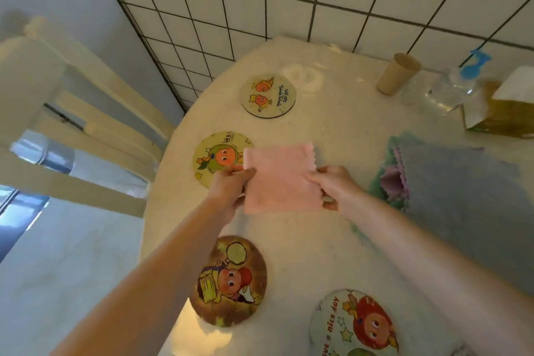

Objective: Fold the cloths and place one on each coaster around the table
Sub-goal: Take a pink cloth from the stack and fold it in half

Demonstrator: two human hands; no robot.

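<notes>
Pink, folded to a rectangle, the cloth (280,179) is held just above the tabletop (332,136), the left hand (231,182) pinching its left edge and the right hand (332,185) its scalloped right edge. Its upper left corner overlaps the green-character coaster (215,157); a pile of unfolded cloths (450,182) lies to the right

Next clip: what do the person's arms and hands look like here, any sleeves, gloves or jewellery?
Both forearms are bare up to the frame edge, with no sleeves in view. The left hand and right hand wear no gloves, and no rings, watch or bracelets show on the visible parts.
</notes>
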